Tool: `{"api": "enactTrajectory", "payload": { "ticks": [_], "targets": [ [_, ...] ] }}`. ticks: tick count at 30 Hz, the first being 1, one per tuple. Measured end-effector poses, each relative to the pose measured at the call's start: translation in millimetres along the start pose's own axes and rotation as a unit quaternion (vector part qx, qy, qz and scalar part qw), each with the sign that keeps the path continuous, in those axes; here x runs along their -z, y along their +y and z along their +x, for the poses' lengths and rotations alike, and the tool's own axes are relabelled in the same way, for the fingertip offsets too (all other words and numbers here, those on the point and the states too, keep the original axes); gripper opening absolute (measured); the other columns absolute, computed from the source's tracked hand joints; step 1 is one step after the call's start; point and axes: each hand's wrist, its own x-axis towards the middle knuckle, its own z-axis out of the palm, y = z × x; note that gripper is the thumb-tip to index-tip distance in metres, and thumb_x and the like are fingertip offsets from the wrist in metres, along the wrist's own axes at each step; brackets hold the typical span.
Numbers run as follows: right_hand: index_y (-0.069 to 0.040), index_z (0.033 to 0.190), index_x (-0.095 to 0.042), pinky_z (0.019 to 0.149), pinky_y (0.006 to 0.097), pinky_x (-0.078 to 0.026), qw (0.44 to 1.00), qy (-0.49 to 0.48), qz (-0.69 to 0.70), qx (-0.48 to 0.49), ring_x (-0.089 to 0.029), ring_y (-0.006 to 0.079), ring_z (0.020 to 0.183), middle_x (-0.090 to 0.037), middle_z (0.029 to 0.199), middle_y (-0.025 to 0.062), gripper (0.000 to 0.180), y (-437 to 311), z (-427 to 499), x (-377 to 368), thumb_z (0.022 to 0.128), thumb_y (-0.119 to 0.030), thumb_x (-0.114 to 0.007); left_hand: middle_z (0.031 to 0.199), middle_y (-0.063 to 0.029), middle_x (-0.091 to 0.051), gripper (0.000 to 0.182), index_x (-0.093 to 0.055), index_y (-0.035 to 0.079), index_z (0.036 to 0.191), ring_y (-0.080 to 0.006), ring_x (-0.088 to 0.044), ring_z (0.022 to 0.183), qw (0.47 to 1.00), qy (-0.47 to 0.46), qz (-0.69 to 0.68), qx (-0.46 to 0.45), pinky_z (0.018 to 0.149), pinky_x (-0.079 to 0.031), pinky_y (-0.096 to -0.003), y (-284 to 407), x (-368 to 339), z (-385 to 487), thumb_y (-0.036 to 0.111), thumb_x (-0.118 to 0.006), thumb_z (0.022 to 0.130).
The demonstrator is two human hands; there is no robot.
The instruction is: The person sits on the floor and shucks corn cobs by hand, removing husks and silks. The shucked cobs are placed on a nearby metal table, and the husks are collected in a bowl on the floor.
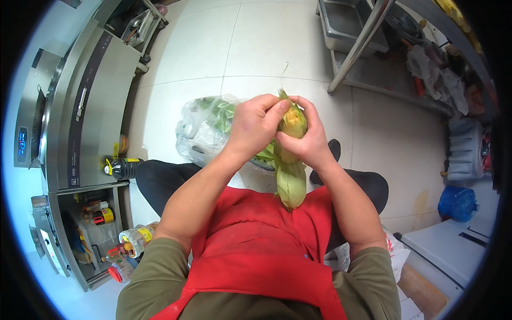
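Observation:
An ear of corn in its green husk is held between my hands, with some yellow kernels showing near its upper end. My left hand pinches the husk at that end with thumb and fingers. Around the ear's right side curls my right hand, its thumb across the front. Pale green husk extends below my right hand, down over the red apron; whether it is part of the same ear I cannot tell. A clear plastic bag with green leaves lies on the floor beyond my left forearm. Behind my wrists, a container's rim shows, with husks at it.
Stainless cabinets line the left side, with a bottle of dark liquid beside my knee. More bottles stand lower left. At upper right are a metal rack leg and steel pans. A blue water jug lies right.

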Motion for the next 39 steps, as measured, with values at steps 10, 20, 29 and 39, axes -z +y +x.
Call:
{"api": "enactTrajectory", "payload": {
  "ticks": [10, 20, 29, 39],
  "targets": [
    [-0.002, 0.148, -0.05, 0.1, 0.031, -0.053, 0.996, 0.043, 0.035, 0.068, -0.063, 0.0151, 0.109, -0.065, 0.123, 0.0068, 0.07, 13, 3, 7, 0.096, -0.03, -0.088, 0.104, 0.0002, -0.075, 0.031, -0.073, 0.007, 0.114, -0.0054, -0.065, 0.086, 0.865, -0.005, -0.451, 0.219, 0.074, -0.052, -0.0232, -7, -21, -20, 0.035, -0.061, 0.114],
    [-0.005, 0.121, -0.057, 0.09, 0.0385, -0.06, 0.95, 0.19, 0.248, -0.025, -0.07, 0.0227, 0.097, -0.069, 0.104, 0.0126, 0.034, 23, 35, 29, 0.11, -0.037, -0.066, 0.104, -0.0032, -0.075, 0.031, -0.07, 0.004, 0.117, -0.0091, -0.07, 0.09, 0.847, 0.087, -0.485, 0.2, 0.083, -0.059, -0.0229, -40, -16, -47, 0.033, -0.058, 0.116],
    [-0.009, 0.111, -0.061, 0.08, 0.0289, -0.055, 0.94, 0.105, 0.271, -0.181, -0.062, 0.0117, 0.087, -0.064, 0.097, 0.0027, 0.035, 36, 19, -7, 0.11, -0.044, -0.066, 0.096, -0.0091, -0.069, 0.031, -0.055, 0.005, 0.109, -0.0191, -0.07, 0.091, 0.916, -0.034, -0.399, -0.004, 0.096, -0.057, -0.0341, -51, -28, -17, 0.03, -0.042, 0.121],
    [-0.003, 0.105, -0.068, 0.068, 0.0298, -0.055, 0.921, 0.12, 0.251, -0.272, -0.067, 0.0125, 0.081, -0.07, 0.09, 0.0043, 0.034, 63, 20, -14, 0.107, -0.038, -0.069, 0.071, 0.0, -0.047, 0.027, -0.05, 0.012, 0.098, -0.01, -0.041, 0.057, 0.845, 0.115, -0.482, 0.2, 0.052, -0.037, -0.0291, -49, -54, -2, 0.031, -0.046, 0.116]
  ]
}}
